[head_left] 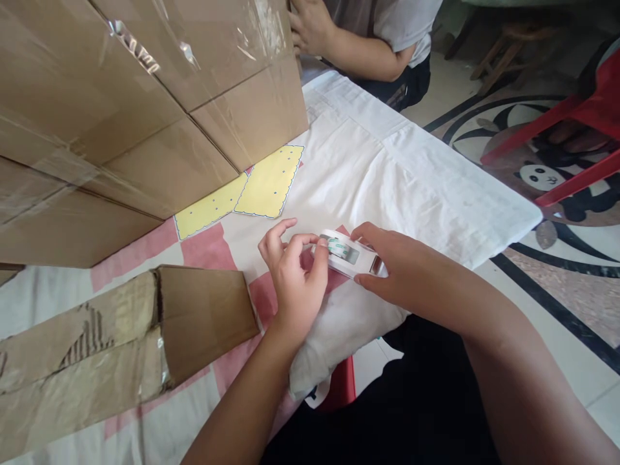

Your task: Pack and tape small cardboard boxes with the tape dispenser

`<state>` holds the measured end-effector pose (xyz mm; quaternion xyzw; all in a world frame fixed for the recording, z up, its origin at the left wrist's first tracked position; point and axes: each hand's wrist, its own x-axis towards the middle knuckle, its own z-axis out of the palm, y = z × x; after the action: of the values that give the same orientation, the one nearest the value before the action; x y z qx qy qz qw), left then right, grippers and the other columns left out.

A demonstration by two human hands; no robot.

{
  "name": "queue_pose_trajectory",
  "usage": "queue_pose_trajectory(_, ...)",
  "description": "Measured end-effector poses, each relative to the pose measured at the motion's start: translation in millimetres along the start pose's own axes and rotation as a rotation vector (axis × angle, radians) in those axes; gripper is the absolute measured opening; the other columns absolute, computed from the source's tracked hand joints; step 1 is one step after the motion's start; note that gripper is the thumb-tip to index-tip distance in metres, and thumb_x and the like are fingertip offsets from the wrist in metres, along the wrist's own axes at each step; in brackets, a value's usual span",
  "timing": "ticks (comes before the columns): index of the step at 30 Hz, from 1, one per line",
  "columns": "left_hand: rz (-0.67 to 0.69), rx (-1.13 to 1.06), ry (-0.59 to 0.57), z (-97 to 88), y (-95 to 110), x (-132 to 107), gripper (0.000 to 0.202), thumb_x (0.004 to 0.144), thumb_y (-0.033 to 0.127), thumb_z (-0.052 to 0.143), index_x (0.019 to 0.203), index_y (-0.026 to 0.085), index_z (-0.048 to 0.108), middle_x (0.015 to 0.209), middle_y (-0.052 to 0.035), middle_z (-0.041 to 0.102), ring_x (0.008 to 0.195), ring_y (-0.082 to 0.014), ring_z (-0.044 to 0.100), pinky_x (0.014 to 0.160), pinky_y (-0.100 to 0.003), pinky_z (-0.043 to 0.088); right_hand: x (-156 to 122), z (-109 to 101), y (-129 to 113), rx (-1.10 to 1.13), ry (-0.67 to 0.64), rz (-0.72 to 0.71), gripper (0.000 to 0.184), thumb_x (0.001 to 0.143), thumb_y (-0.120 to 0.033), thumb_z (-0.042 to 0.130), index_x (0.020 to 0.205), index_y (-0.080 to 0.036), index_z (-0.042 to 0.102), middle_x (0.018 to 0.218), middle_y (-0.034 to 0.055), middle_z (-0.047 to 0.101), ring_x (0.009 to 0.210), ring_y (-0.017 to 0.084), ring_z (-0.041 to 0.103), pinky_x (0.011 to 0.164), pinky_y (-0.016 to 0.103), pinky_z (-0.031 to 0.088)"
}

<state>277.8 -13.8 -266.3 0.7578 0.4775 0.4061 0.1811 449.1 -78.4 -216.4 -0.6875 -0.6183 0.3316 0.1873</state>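
A small, long white case [349, 256] with a greyish window and green print lies level just above the cloth, between my hands. My right hand [387, 255] grips its right end, thumb on the near side and fingers on the far side. At the left end, my left hand [300, 268] pinches the case between thumb and index finger, while its other fingers are raised and curled. What exactly the case contains is too small to make out. Beyond my left hand, two yellow wavy-edged cards [270, 183] rest on the cloth, partly against a big carton.
Taped cardboard cartons [130, 123] rise at the back left. A worn long cardboard box [203, 323] lies nearer, left of my forearm. The white and pink cloth [368, 155] covers the table. Across it is another person's arm [363, 55]; a red chair [581, 129] stands at right.
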Motion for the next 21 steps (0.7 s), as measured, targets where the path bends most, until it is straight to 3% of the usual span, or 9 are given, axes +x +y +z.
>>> queue_pose_trajectory(8, -0.011, 0.011, -0.070, -1.9, -3.2, 0.3, 0.014, 0.096, 0.022, 0.056, 0.086, 0.023, 0.067, 0.125, -0.0057, 0.058, 0.124, -0.0248, 0.050, 0.103, -0.042, 0.044, -2.8, -0.7, 1.6, -0.008, -0.005, -0.022, 0.048, 0.084, -0.022, 0.060, 0.132, -0.030, 0.053, 0.111, 0.0048, 0.068, 0.098, 0.025, 0.064, 0.072, 0.031, 0.047)
queue_pose_trajectory(13, -0.018, -0.032, -0.188, -5.2, 0.1, -0.4, 0.010, 0.093, 0.029, 0.060, 0.100, 0.023, 0.063, 0.123, -0.0082, 0.056, 0.122, -0.0258, 0.052, 0.103, -0.042, 0.045, -2.5, -4.2, -1.5, 0.009, -0.002, -0.006, 0.039, 0.086, -0.025, 0.061, 0.124, -0.029, 0.058, 0.105, 0.0030, 0.070, 0.093, 0.024, 0.065, 0.070, 0.031, 0.048)
queue_pose_trajectory(17, -0.073, -0.160, -0.297, -3.7, 2.3, -1.4, 0.027, 0.086, 0.029, 0.067, 0.108, 0.023, 0.053, 0.117, -0.0085, 0.057, 0.114, -0.0249, 0.057, 0.097, -0.041, 0.048, 6.5, -12.7, -5.5, 0.103, 0.001, 0.054, 0.025, 0.091, -0.040, 0.060, 0.113, -0.029, 0.065, 0.092, 0.0009, 0.072, 0.072, 0.020, 0.065, 0.057, 0.028, 0.046)
queue_pose_trajectory(21, -0.129, -0.194, -0.281, -3.4, 4.1, -2.9, 0.049, 0.077, 0.031, 0.077, 0.115, 0.024, 0.046, 0.119, -0.0096, 0.058, 0.110, -0.0269, 0.058, 0.094, -0.044, 0.049, 20.5, -18.8, -1.4, 0.172, 0.065, 0.099, 0.030, 0.093, -0.050, 0.058, 0.110, -0.027, 0.069, 0.086, 0.0020, 0.072, 0.060, 0.018, 0.063, 0.052, 0.029, 0.047)
